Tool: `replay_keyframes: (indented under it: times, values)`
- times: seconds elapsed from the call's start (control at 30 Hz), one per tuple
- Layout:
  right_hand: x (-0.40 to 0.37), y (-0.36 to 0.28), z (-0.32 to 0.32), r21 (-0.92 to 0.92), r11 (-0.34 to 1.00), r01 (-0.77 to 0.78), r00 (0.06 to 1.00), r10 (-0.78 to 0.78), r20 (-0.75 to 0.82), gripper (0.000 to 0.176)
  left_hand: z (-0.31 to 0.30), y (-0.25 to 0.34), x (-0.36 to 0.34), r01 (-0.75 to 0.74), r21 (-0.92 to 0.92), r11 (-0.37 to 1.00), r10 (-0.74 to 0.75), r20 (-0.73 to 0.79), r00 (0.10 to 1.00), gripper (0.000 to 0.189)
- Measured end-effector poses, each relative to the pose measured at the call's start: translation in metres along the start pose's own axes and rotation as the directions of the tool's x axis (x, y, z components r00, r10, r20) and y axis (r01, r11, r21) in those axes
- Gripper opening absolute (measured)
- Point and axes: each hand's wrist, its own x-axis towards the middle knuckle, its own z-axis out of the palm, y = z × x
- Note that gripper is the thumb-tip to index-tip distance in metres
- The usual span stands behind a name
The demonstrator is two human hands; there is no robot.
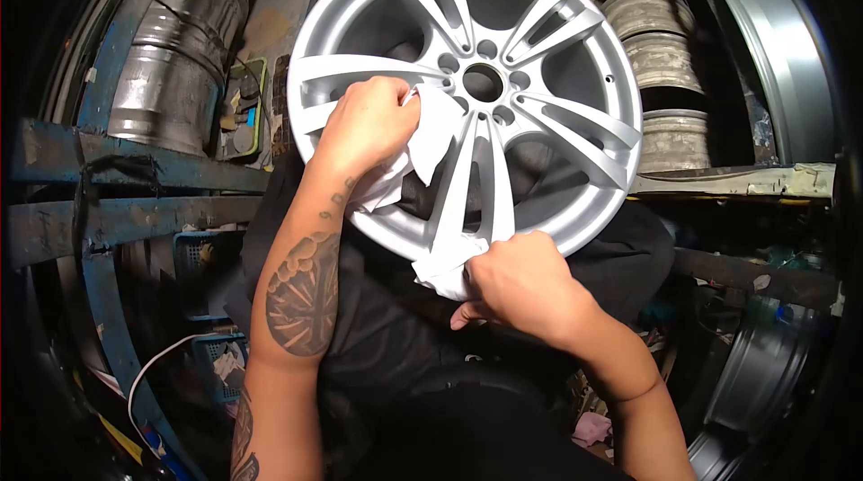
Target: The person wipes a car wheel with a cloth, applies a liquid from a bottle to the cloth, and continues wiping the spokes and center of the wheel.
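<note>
A silver alloy wheel rim (483, 135) with paired spokes lies face up before me, its near edge over my lap. My left hand (376, 121) is closed on a white cloth (433, 130) over the left spokes; part of the cloth hangs down through the gap between spokes. At the near edge of the rim, my right hand (521, 279) grips another white cloth (447, 270), pressed near the foot of the lower spoke. Whether the two white pieces are joined cannot be seen. The fingertips of both hands are mostly hidden.
Stacked bare wheel barrels (663, 63) stand at the right, and large metal barrels (180, 49) at the left. Blue metal beams (171, 166) frame the left side. A green tray (241, 117) holds small items. Blue baskets (222, 364) sit lower left; another rim (760, 364) lies lower right.
</note>
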Motion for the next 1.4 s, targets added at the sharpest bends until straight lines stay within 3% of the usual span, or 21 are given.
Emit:
replay_keyframes:
  times: [0.13, 0.17, 0.23, 0.33, 0.43, 0.57, 0.6, 0.73, 0.83, 0.97, 1.03, 1.2, 1.23, 1.3, 1.4]
  values:
    - [0.005, 0.010, 0.015, -0.086, 0.996, -0.003, 1.000, 0.003, -0.008, 0.042, 0.001, 0.003, 0.005, -0.073, 0.051, 0.996, 0.073, -0.009, 0.997, 0.034]
    - [-0.005, 0.005, 0.020, -0.150, 0.988, -0.035, 0.999, 0.036, 0.002, 0.021, 0.002, 0.003, 0.006, -0.080, 0.054, 0.995, 0.080, 0.013, 0.997, 0.034]
    - [-0.014, -0.002, 0.010, -0.163, 0.986, -0.032, 0.998, 0.041, 0.048, 0.010, 0.003, 0.000, 0.004, -0.081, 0.056, 0.995, 0.078, 0.058, 0.995, 0.034]
    - [0.015, 0.014, 0.021, -0.158, 0.985, 0.073, 0.995, -0.083, -0.062, 0.010, 0.003, -0.001, 0.006, -0.091, 0.105, 0.990, 0.082, 0.087, 0.993, 0.036]
    - [-0.003, -0.001, 0.019, -0.177, 0.984, -0.029, 1.000, 0.029, 0.002, 0.011, 0.006, -0.006, 0.009, -0.119, 0.104, 0.987, 0.110, 0.089, 0.990, 0.037]
    - [0.011, 0.014, 0.017, -0.191, 0.979, 0.077, 0.996, -0.085, -0.031, 0.013, -0.002, -0.006, 0.008, -0.091, 0.126, 0.988, 0.079, 0.098, 0.992, 0.037]
    - [0.019, 0.014, 0.018, -0.254, 0.965, 0.070, 0.997, -0.076, -0.013, 0.017, 0.000, -0.006, 0.008, -0.118, 0.107, 0.987, 0.115, 0.037, 0.993, 0.034]
    - [0.001, -0.009, -0.003, -0.389, 0.912, 0.129, 0.980, -0.057, 0.192, 0.020, 0.000, -0.006, 0.008, -0.075, 0.112, 0.991, 0.069, 0.053, 0.996, 0.036]
    - [0.026, 0.008, -0.008, -0.422, 0.878, 0.226, 0.972, -0.178, 0.152, 0.016, -0.005, -0.003, 0.007, -0.085, 0.108, 0.990, 0.079, 0.056, 0.995, 0.039]
    - [0.008, -0.017, -0.024, -0.459, 0.819, 0.346, 0.894, -0.139, 0.426, 0.010, 0.002, -0.016, 0.013, -0.119, 0.095, 0.988, 0.116, 0.042, 0.992, 0.038]
    - [0.025, 0.005, -0.021, -0.427, 0.839, 0.337, 0.912, -0.179, 0.368, 0.010, -0.003, -0.012, 0.014, -0.126, 0.107, 0.986, 0.124, 0.031, 0.992, 0.038]
    - [0.020, -0.009, -0.016, -0.432, 0.864, 0.259, 0.937, -0.115, 0.331, 0.023, -0.008, -0.010, 0.010, -0.097, 0.089, 0.991, 0.093, 0.054, 0.994, 0.038]
    - [0.028, 0.002, -0.019, -0.346, 0.907, 0.240, 0.944, -0.135, 0.302, 0.043, -0.009, -0.009, 0.010, -0.098, 0.093, 0.991, 0.092, 0.065, 0.994, 0.038]
    - [0.038, 0.015, -0.022, -0.315, 0.922, 0.224, 0.956, -0.144, 0.257, 0.059, -0.005, -0.009, 0.010, -0.104, 0.084, 0.991, 0.103, 0.010, 0.995, 0.035]
    - [0.011, 0.005, -0.027, -0.176, 0.975, 0.138, 0.968, -0.094, 0.234, 0.072, -0.003, -0.014, 0.010, -0.072, 0.084, 0.994, 0.071, 0.021, 0.997, 0.035]
